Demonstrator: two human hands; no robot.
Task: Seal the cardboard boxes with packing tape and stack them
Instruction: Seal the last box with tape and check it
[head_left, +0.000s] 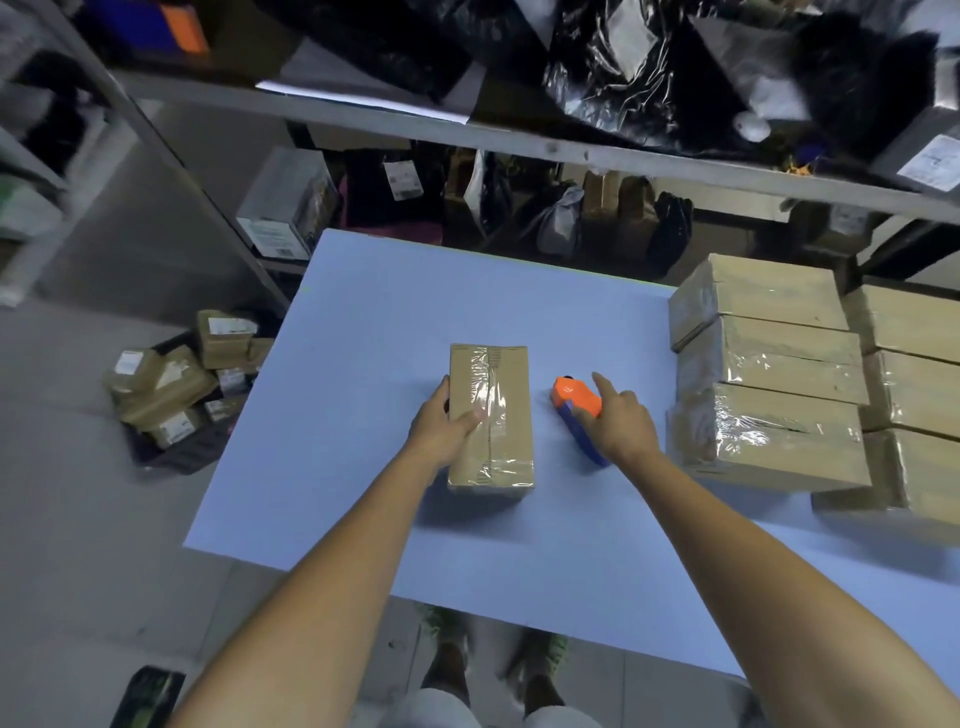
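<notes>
Shelving (519, 145): metal racks stand beyond your table, loaded with black bags and wrapped parcels; their white stickers are too blurred to read.
Table (363, 312): a pale blue top carries everything you are working on.
Sealed stack (769, 374): three taped cardboard boxes are piled at your right on the table, with glossy tape over their faces. More boxes stand just behind them at the frame edge.
Floor parcels (171, 384): a heap of brown packages sits to the left of the table. Each has a white shipping label, and none of the print is legible.
Box (511, 415): it lies flat in the middle of the table, long side pointing away from you. A clear tape strip (488, 395) runs lengthwise over its top seam. Faint dark printing shows under the tape at the far end, unreadable.
Left hand (441, 423): you grasp the box's left edge, with your thumb (470, 418) pressed on top and the fingers down the side.
Right hand (623, 423): your palm lies over the tape dispenser, index finger (602, 384) stretched straight forward. You cannot tell here whether the other fingers close round the handle.
Tape dispenser (574, 395): orange head, blue handle, no brand visible. It is on the table just right of the box, apart from it.
</notes>
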